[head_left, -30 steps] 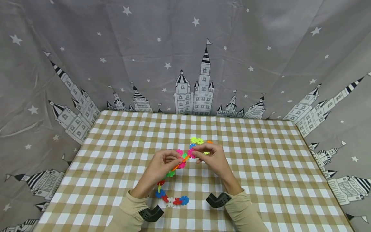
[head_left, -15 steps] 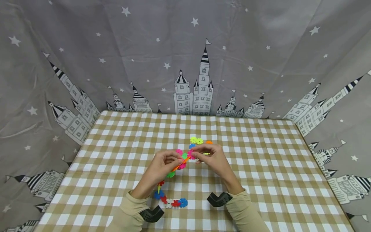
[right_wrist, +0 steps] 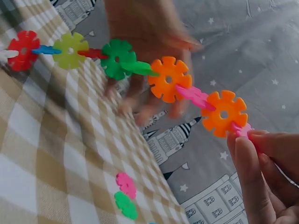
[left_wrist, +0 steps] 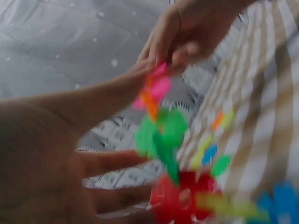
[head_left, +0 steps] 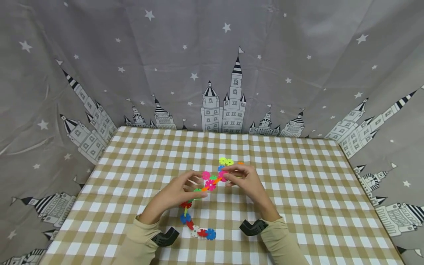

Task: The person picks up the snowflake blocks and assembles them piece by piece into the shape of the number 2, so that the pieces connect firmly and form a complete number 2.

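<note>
A chain of slotted plastic snowflake discs in several colours hangs from my right hand (head_left: 244, 179). Thumb and fingertips of that hand pinch the pink disc (right_wrist: 241, 130) at its upper end, joined to an orange disc (right_wrist: 224, 114). From there the chain slopes down left past a green disc (right_wrist: 117, 59) and a red disc (left_wrist: 180, 198). Its lower part curves round to a white disc (head_left: 194, 231) and a blue disc (head_left: 211, 234) near the table's front. My left hand (head_left: 179, 191) is beside the chain's middle, fingers spread and holding nothing; it is blurred in the right wrist view.
Loose discs lie on the checked tablecloth (head_left: 298, 206) beyond the chain: a pink disc (head_left: 206, 175), a green disc (right_wrist: 125, 206), yellow discs (head_left: 229, 162) and an orange disc (head_left: 240, 163). A grey castle-print curtain (head_left: 159, 48) hangs behind the table.
My left hand has let go of the orange disc it pinched and drawn back slightly left and down, its fingers parting. The right hand keeps its pinch on the pink disc.
</note>
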The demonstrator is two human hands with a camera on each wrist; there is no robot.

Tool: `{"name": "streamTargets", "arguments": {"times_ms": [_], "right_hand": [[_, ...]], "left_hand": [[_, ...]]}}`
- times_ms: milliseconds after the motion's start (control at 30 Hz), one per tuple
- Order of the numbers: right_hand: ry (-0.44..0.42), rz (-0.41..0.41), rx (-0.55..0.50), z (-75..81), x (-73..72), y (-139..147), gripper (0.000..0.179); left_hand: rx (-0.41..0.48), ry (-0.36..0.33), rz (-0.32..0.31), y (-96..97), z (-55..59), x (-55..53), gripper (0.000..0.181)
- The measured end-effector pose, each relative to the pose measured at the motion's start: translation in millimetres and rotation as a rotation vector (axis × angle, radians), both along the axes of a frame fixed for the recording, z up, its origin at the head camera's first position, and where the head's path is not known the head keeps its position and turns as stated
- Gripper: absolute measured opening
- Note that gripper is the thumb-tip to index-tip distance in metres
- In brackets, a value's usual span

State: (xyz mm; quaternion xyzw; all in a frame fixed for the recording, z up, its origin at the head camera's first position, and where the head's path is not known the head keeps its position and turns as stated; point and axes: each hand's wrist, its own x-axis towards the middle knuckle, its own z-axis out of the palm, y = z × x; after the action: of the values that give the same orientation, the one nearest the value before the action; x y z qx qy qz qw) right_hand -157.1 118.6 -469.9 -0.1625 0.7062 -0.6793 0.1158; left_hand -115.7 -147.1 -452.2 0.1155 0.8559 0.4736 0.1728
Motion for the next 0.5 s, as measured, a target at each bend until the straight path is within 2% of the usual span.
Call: {"name": "streamTargets", "arguments": {"times_ms": [133, 267, 367, 500], "right_hand": [[-0.050, -0.054, -0.026, -4.8, 1.4, 6.1, 0.031], [-0.087, -0.102, -0.033, -8.5, 3.9, 12.9, 0.032], [-0.146, -0.134, -0.027, -11.2, 6.4, 17.1, 0.030], [-0.213, -0.131, 0.009, -16.9, 8.0, 24.5, 0.029]], "left_hand": [[-0.108, -0.065, -0.072, -14.0, -6.8, 9.6, 0.060], [-0.068, -0.070, -0.099, -19.5, -15.1, 16.1, 0.048], [-0.034, -0.008, -0.076, -22.3, -19.6, 14.9, 0.040], [-0.047, 0.038, -0.007, -27.3, -20.6, 7.7, 0.034]]}}
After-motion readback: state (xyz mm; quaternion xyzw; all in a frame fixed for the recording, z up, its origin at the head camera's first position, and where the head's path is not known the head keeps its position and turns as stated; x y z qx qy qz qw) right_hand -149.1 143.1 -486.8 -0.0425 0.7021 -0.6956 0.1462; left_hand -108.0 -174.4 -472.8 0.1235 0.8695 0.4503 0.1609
